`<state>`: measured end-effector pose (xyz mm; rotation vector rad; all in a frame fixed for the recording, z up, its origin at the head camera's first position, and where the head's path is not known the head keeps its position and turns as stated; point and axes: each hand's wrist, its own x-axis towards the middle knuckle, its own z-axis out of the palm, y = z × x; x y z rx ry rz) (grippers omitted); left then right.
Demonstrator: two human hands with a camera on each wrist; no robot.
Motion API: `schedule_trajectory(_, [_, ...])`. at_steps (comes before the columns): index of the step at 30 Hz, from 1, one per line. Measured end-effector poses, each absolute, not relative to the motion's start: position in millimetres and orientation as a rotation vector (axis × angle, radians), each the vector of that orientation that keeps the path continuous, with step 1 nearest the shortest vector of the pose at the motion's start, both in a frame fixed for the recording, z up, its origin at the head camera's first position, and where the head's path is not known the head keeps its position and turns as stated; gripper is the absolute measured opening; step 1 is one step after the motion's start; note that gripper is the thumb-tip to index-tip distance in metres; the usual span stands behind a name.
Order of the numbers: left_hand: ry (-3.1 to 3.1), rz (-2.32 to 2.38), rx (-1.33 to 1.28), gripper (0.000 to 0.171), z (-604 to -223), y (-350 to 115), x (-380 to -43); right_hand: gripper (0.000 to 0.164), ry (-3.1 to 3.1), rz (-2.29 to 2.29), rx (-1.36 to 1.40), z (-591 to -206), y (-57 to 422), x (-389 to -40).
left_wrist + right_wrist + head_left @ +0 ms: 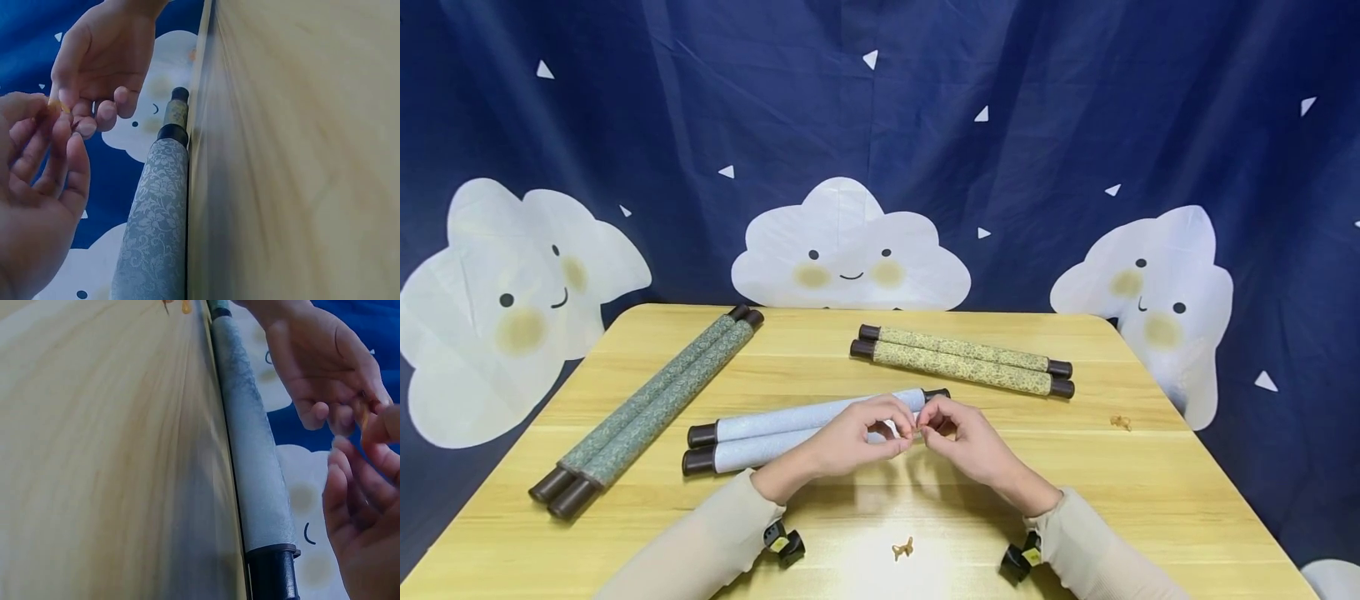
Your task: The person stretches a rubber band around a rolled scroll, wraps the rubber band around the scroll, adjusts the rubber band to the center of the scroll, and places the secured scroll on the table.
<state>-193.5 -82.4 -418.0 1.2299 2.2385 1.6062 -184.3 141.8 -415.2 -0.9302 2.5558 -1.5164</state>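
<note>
My left hand (860,432) and right hand (967,437) meet fingertip to fingertip, just above the near side of a light blue double-rolled scroll (752,448) with dark end knobs. Between them the fingertips pinch a thin orange rubber band (364,417); a bit of it shows in the left wrist view as well. Much of the band is hidden by the fingers. Toward the front of the table lies a small tan twisted rubber band (902,547), and a similar tan band (1120,422) lies at the right.
On the left of the wooden table (820,550) a green patterned scroll (662,400) lies slantwise. A yellow patterned scroll (962,360) lies at the back right. Behind the table hangs a dark blue curtain (925,125) with white clouds.
</note>
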Motion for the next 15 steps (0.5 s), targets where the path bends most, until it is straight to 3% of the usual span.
schedule_trajectory(7, [2.357,1.529,1.111,0.011,-415.6,-82.5,-193.4,0.013,2.454,-1.424,-1.087,-415.8,143.4,-183.3])
schedule_trajectory(15, [2.413,1.528,1.129,0.007,-416.3,-82.0,-193.3,0.015,2.480,-1.480,-1.040,-415.3,141.1,-181.4])
